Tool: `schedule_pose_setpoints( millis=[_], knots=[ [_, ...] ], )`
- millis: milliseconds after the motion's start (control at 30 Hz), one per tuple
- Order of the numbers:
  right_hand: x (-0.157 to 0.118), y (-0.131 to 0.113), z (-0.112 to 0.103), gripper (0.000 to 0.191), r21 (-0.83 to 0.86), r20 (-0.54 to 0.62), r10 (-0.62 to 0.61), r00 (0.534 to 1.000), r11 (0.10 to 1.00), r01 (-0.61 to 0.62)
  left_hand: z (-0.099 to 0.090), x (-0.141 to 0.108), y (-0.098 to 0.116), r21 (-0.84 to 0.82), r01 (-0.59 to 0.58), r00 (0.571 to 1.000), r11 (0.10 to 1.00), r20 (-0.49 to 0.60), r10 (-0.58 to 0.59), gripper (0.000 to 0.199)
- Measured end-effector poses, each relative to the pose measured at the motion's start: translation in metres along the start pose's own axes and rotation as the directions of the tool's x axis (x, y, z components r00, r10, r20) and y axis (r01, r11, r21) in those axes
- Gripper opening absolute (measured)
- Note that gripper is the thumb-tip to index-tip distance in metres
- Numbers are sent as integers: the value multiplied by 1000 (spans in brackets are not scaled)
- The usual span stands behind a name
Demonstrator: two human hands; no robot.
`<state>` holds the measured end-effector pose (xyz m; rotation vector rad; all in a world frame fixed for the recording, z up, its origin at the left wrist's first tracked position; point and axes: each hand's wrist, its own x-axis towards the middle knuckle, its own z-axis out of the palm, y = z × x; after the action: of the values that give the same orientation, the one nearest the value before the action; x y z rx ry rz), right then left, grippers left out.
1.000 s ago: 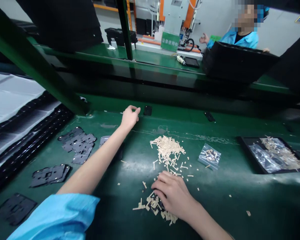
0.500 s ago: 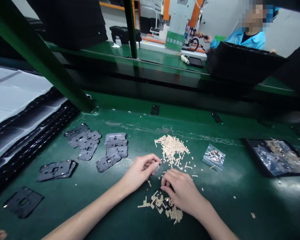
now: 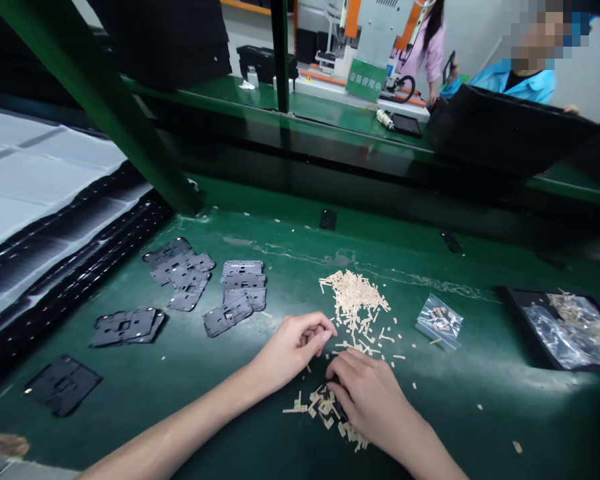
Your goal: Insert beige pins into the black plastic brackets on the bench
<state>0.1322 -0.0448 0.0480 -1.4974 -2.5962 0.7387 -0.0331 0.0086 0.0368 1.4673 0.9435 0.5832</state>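
The left hand (image 3: 303,343) is over the green surface (image 3: 230,380), its fingers curled and its thumb near the index finger; whether this grip is fully closed or has hold of anything, I cannot tell. The right hand (image 3: 367,390) is just beside it, low over the upper right part of a small loose heap of flat beige strips and chips (image 3: 325,407) with dark bits among them. Its grip is bent inward, thumb under the fingers, and the fingertips are too hidden to show how far it is open or what it holds. Beyond both hands lies a larger pile of small beige strips and squares (image 3: 353,293), with stray pieces scattered around it. To the right are a clear plastic bag with beige pieces (image 3: 440,323) and a shallow black tray (image 3: 520,327) holding clear plastic and more beige pieces. Flat dark grey plates with cut-outs (image 3: 237,293) lie in overlapping groups on the left. A small black rectangular piece (image 3: 328,219) lies farther back. Across the partition are a person in blue (image 3: 535,83) and a pink sleeve (image 3: 434,53).
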Motion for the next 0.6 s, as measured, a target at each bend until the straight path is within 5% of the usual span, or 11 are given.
schedule_pose_setpoints(
  millis=[233,600],
  knots=[
    [1,-3,0,13,-13,11,-49,999,999,50,1,1,-4,14,0,1000,1000,-4,0,20],
    [-2,-7,12,7,112,-54,33,998,993,-26,1,1,-3,51,-4,1000,999,-9,4,18]
  ],
)
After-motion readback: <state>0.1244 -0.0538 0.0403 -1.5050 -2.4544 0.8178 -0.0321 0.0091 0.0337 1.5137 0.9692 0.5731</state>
